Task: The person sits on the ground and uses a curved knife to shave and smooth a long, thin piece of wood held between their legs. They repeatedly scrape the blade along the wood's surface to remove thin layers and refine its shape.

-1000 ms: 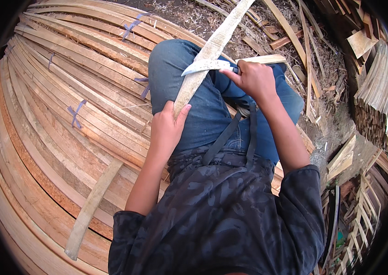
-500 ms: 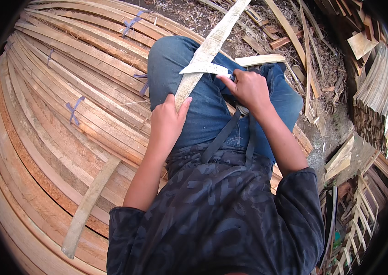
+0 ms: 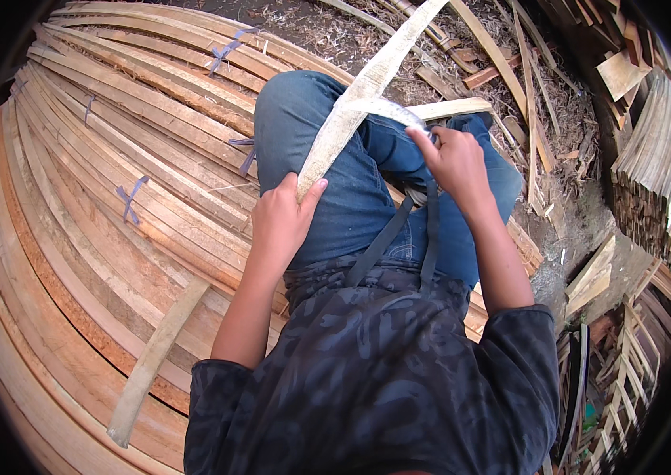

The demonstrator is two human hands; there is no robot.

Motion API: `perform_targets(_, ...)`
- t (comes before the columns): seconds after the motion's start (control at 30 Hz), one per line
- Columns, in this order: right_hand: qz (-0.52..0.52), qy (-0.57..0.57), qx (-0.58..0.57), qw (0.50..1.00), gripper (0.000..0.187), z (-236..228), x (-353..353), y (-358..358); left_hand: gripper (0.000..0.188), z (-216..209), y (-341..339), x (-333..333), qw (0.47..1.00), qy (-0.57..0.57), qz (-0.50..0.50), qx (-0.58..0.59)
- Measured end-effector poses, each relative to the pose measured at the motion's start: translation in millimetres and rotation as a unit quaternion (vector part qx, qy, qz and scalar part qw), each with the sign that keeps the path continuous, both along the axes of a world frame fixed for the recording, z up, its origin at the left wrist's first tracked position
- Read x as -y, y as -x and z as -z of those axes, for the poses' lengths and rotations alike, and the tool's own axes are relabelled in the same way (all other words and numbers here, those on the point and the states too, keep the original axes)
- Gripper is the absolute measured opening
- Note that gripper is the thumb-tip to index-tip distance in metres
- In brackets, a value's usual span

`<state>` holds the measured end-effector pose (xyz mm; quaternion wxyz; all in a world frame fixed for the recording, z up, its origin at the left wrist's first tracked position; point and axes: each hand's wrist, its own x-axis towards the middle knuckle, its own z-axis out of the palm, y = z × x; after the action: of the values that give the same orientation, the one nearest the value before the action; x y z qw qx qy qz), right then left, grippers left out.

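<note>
Evidently the strip (image 3: pixel 373 77), a pale length of wood that swells at its middle, slants over the person's left thigh, its near end low on the leg and its far end reaching past the knee to the top of the view. The left hand (image 3: pixel 282 210) is closed firmly around that near end, thumb along one edge and fingers along the other. The right hand (image 3: pixel 458 162) is wrapped in a fist about the handle of a knife (image 3: pixel 387 108), whose curved blade points left and crosses over the strip's wide part; whether the edge touches the wood cannot be told.

Beneath all this are the jeans (image 3: pixel 296 127), the legs bent, with dark straps (image 3: pixel 430 237) hanging at the waist below a dark patterned shirt (image 3: pixel 399 380). Another piece (image 3: pixel 454 108) of pale wood lies just beyond the right hand, near the right knee.

Leftward spreads a broad pile (image 3: pixel 86 261) of long slats, bound in places with purplish ties (image 3: pixel 131 198); a loose stick (image 3: pixel 157 360) lies crosswise near its lower edge. Past the knees, shavings and offcuts litter the ground (image 3: pixel 304 28). At the far right stand a stack (image 3: pixel 656 158) of thin slats and, lower down, a wooden lattice (image 3: pixel 625 388).
</note>
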<state>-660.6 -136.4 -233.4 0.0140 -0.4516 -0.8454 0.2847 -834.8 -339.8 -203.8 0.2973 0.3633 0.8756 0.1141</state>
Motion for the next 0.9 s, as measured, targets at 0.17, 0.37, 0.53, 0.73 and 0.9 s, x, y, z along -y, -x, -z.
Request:
perform_targets(0.17, -0.098, -0.107, -0.002, 0.989, 0.068, 35.6, -8.6, 28.4, 0.045, 2.9, 0.4, -0.6, 0.996, -0.055, -0.041, 0.060)
perform_targets(0.37, -0.137, -0.075, -0.018, 0.988, 0.067, 21.9, 25.5, 25.7, 0.041, 11.9, -0.1, 4.3, 0.996, -0.085, -0.023, 0.032)
perform_targets(0.53, 0.207, -0.066, 0.076, 0.973, 0.073, 65.3, -112.3, -29.1, 0.047, 1.5, -2.1, 12.7, 0.990, -0.071, -0.046, 0.115)
perform_targets(0.73, 0.112, -0.011, -0.011, 0.994, 0.073, 15.5, -59.8, -28.3, 0.047, 8.2, 7.7, 3.5, 0.982, -0.085, -0.068, 0.153)
perform_targets(0.9, -0.050, -0.041, -0.032, 0.997, 0.073, 31.1, 0.6, 23.0, 0.044, 10.0, 12.2, 9.2, 0.962, -0.092, -0.093, 0.238)
